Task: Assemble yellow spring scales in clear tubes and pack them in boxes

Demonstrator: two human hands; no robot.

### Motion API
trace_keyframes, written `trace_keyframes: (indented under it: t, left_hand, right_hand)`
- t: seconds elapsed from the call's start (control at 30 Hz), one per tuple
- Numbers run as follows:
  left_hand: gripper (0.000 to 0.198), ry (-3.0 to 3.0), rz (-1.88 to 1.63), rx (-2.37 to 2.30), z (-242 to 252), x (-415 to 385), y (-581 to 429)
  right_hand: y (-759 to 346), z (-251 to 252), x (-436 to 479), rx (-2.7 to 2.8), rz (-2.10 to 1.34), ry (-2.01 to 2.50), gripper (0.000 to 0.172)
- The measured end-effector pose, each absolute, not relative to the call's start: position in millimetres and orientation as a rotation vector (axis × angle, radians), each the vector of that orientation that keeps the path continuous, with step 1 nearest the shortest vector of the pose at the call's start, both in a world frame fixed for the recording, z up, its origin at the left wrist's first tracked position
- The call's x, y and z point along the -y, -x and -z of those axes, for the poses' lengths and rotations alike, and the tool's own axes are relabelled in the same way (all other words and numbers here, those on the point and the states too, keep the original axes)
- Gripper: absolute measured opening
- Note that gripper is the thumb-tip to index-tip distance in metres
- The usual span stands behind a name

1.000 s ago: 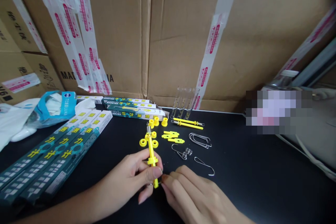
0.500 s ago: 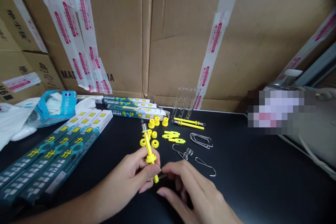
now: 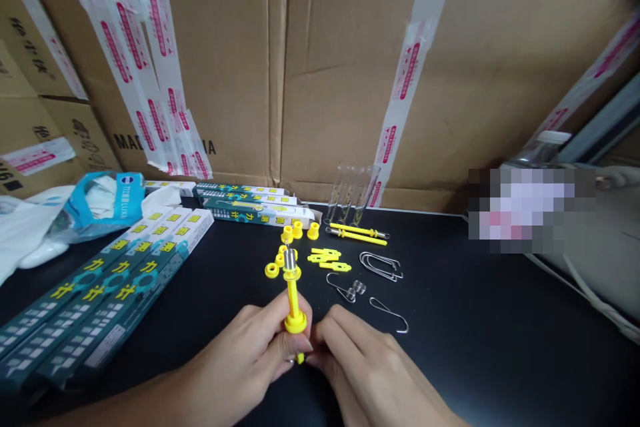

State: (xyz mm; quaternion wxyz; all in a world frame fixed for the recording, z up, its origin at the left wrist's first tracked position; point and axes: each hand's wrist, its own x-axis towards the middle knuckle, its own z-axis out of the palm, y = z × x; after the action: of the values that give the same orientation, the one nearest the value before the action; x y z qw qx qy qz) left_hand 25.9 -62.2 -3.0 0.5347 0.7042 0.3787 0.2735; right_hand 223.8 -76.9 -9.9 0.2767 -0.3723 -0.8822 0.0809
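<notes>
My left hand [image 3: 250, 353] is closed around a yellow plastic rod [image 3: 293, 300] with a metal spring tip, held nearly upright over the black table [image 3: 475, 320]. My right hand [image 3: 365, 367] pinches at the rod's lower end, fingers closed; what they grip is hidden. Just beyond the rod lie small yellow rings and caps [image 3: 273, 270], flat yellow tabs [image 3: 330, 260], two more yellow rods [image 3: 357, 233], a coiled spring with a hook [image 3: 347, 288], a wire hook [image 3: 389, 313] and wire clips [image 3: 383, 265].
Teal and white boxes with yellow characters [image 3: 100, 287] lie in rows on the left, more at the back [image 3: 250, 203]. Clear glass tubes [image 3: 350, 197] lean near a taped cardboard carton wall [image 3: 325, 67]. A blue tissue pack [image 3: 103, 203] sits far left.
The yellow rod has swung back from a leftward tilt to nearly upright. My right hand, briefly loosened, has closed in again on the rod's lower end.
</notes>
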Motion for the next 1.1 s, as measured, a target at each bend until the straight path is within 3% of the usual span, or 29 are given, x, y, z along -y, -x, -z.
trace_keyframes:
  t: [0.2, 0.63, 0.87, 1.1]
  left_hand:
    - [0.023, -1.683, -0.61, -0.96, 6.0, 62.3, -23.2]
    - [0.032, -1.65, -0.535, -1.031, 1.8, 61.9, -19.5]
    - [0.033, -1.663, -0.65, -1.01, 7.2, 64.3, -18.8]
    - [0.036, -1.673, -0.593, -0.973, -0.4, 62.1, -22.4]
  right_hand:
    - [-226.5, 6.4, 77.0, 2.272, -0.575, 1.024, 0.025]
    - [-227.5, 7.6, 78.6, 2.398, -0.291, 0.889, 0.019]
    - [-225.4, 6.9, 79.7, 2.094, -0.707, 0.93, 0.014]
    - [-224.5, -0.9, 76.9, 1.932, -1.0, 0.973, 0.02]
